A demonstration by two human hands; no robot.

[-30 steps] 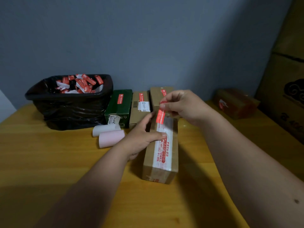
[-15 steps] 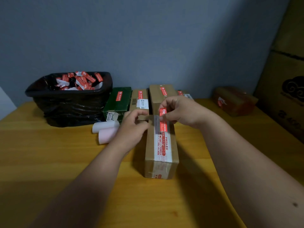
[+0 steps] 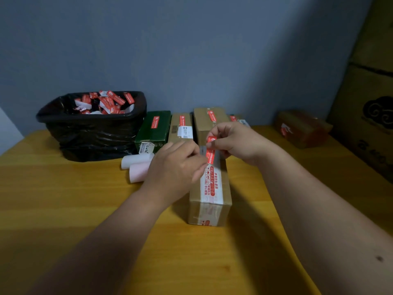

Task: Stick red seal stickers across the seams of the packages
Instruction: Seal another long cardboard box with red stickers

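A long brown package [image 3: 209, 194] with white printed tape along its top seam lies lengthwise in the middle of the table. My right hand [image 3: 234, 141] pinches the upper end of a red seal sticker [image 3: 211, 150] over the package's far end. My left hand [image 3: 176, 169] sits at the package's left side, its fingertips at the sticker's lower edge; whether they pinch it is unclear. Behind stand sealed packages with red stickers on them: a green box [image 3: 154, 129], a narrow brown box [image 3: 180, 126] and a taller brown box [image 3: 209, 119].
A black-lined bin [image 3: 91, 126] with several red stickers and backing scraps stands at the back left. Two paper rolls [image 3: 138, 167] lie beside my left hand. A brown package [image 3: 302, 128] sits at the back right, next to large cartons [image 3: 368, 103]. The table [image 3: 63, 199] is yellow wood.
The sticker has come down toward the package's far end. My left hand has shifted from the package's side up to the sticker's lower edge.
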